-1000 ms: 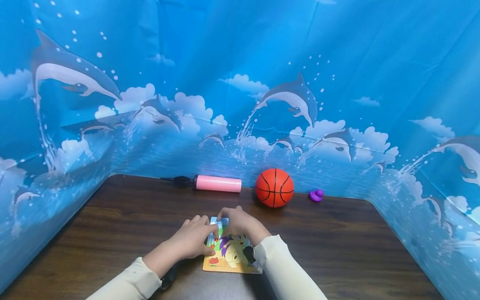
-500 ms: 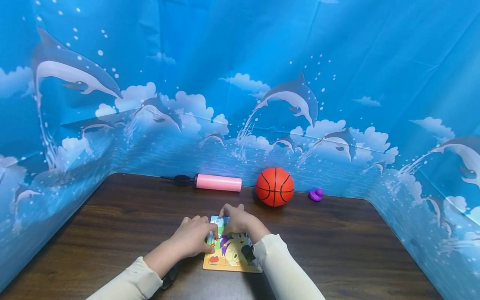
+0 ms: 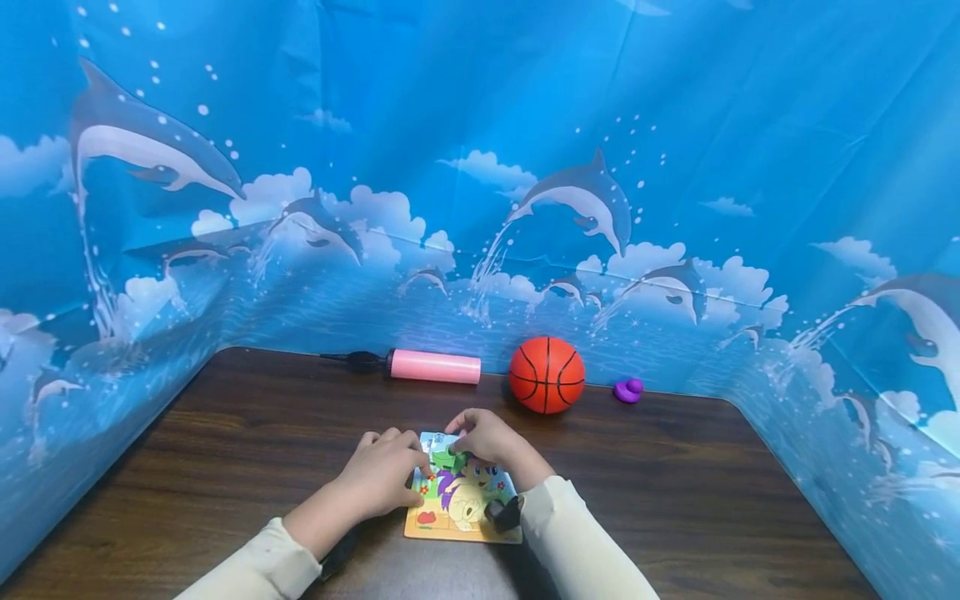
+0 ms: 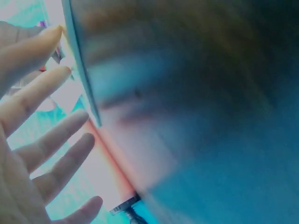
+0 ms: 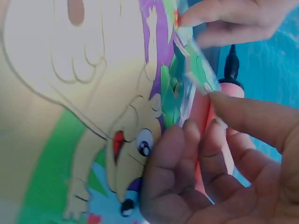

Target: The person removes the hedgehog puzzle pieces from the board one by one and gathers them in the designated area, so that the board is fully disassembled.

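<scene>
A cartoon jigsaw puzzle board [image 3: 438,530] lies flat on the table, showing a pale yellow animal with purple parts. My right hand [image 3: 491,439] is over its upper part, pinching a green puzzle piece [image 5: 200,64] between thumb and fingers. That piece stands tilted up from the board, with its pale edge showing in the right wrist view. At the board's left side, my left hand [image 3: 381,477] has its fingers spread and fairly straight, with the fingertips [image 4: 63,70] right at the board's edge. Both hands cover parts of the picture.
Along the back of the dark wooden table [image 3: 675,475] lie a pink hand pump [image 3: 437,367] with a black nozzle, an orange basketball [image 3: 547,375] and a small purple rubber duck [image 3: 628,391]. A blue dolphin-print curtain [image 3: 420,275] hangs around the back and sides.
My right hand has shifted a little to the right, and the green piece now shows tilted up in its fingers. The left hand has stayed nearly still at the board's left side.
</scene>
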Demonstrator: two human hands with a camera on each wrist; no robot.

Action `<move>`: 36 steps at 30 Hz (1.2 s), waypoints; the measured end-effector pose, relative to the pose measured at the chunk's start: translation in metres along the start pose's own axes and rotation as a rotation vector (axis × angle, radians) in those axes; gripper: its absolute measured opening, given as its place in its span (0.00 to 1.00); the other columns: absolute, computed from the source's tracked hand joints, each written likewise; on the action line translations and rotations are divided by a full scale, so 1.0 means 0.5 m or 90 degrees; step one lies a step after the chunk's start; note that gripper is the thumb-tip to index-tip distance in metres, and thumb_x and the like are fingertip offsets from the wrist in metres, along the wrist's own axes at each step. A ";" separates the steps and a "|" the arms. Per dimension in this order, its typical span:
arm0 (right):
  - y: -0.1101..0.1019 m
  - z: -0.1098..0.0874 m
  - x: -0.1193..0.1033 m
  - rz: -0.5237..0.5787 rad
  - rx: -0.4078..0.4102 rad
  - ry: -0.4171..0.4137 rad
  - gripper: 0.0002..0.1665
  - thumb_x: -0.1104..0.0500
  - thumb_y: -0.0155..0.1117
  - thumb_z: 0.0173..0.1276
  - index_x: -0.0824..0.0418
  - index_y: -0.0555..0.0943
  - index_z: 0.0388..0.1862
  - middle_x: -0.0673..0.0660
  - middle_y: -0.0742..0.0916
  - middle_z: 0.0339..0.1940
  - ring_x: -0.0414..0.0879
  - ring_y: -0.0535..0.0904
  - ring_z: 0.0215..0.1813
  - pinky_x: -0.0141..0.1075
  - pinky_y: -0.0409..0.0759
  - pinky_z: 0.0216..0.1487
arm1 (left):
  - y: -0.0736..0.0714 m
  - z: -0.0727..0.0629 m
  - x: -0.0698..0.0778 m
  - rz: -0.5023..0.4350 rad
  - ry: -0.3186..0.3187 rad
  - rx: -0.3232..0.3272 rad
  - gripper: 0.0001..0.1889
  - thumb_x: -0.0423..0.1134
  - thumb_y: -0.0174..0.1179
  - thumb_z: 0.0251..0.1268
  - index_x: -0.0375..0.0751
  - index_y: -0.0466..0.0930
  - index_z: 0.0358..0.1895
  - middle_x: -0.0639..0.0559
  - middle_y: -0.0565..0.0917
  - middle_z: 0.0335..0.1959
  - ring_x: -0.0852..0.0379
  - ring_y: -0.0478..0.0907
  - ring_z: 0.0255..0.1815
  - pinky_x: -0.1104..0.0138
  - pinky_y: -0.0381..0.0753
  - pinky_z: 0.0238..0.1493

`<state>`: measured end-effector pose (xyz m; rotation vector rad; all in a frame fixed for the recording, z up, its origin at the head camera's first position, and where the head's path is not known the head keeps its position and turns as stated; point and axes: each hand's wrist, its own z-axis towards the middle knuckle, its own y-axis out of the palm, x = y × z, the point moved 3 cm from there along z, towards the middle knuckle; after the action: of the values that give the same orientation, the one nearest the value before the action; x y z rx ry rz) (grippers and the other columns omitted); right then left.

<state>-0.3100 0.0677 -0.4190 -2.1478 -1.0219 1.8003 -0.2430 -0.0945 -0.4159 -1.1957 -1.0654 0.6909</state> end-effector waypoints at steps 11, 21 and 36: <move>-0.162 -0.080 0.127 0.178 0.092 0.064 0.14 0.67 0.65 0.67 0.69 0.83 0.51 0.57 0.88 0.37 0.46 0.84 0.38 0.40 0.87 0.40 | 0.001 -0.013 -0.020 -0.006 0.004 -0.124 0.28 0.53 0.75 0.52 0.63 0.82 0.60 0.53 0.72 0.71 0.41 0.59 0.75 0.32 0.44 0.70; -0.318 -0.164 0.289 0.163 0.222 0.111 0.15 0.71 0.61 0.69 0.79 0.79 0.52 0.55 0.87 0.33 0.43 0.83 0.38 0.46 0.85 0.47 | 0.004 -0.011 -0.025 -0.003 -0.004 -0.099 0.28 0.53 0.77 0.47 0.60 0.85 0.57 0.52 0.75 0.68 0.40 0.62 0.73 0.30 0.41 0.69; -0.289 -0.111 0.263 0.017 0.235 0.101 0.11 0.69 0.65 0.67 0.73 0.84 0.47 0.55 0.86 0.31 0.44 0.78 0.32 0.40 0.86 0.36 | 0.002 -0.013 -0.029 -0.042 -0.012 -0.119 0.30 0.54 0.78 0.46 0.60 0.85 0.57 0.51 0.74 0.69 0.39 0.63 0.73 0.31 0.46 0.69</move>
<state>-0.3103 0.2701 -0.4350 -2.0387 -0.5740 1.6433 -0.2424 -0.1094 -0.4212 -1.3093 -1.1999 0.5615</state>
